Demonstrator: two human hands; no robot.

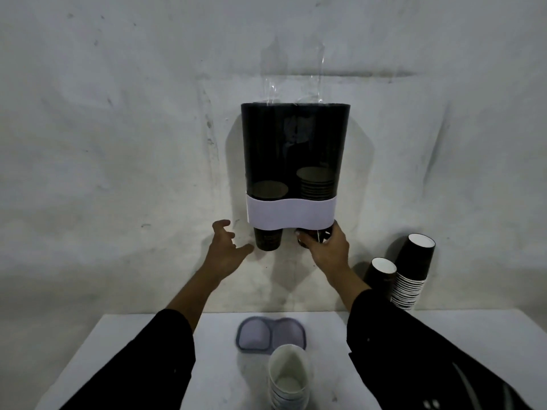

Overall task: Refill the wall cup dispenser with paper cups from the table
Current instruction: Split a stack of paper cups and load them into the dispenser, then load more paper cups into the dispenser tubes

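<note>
Dark plastic dispenser (294,161) at frame centre holds few cups in its 2 tubes — refilling is barely begun, stacks (411,273) wait on the counter (207,365) — the right hand (327,247) grips the right bottom cup (310,236), left hand (226,247) spread wide.

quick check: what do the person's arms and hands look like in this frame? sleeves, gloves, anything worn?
Both hands are bare: no gloves, rings or watch visible on the left hand or the right hand. Both arms wear long black sleeves, the left sleeve and the right sleeve, pushed up so that the forearms show. The fabric looks plain and dark; no logo can be made out in this dim light.
</note>
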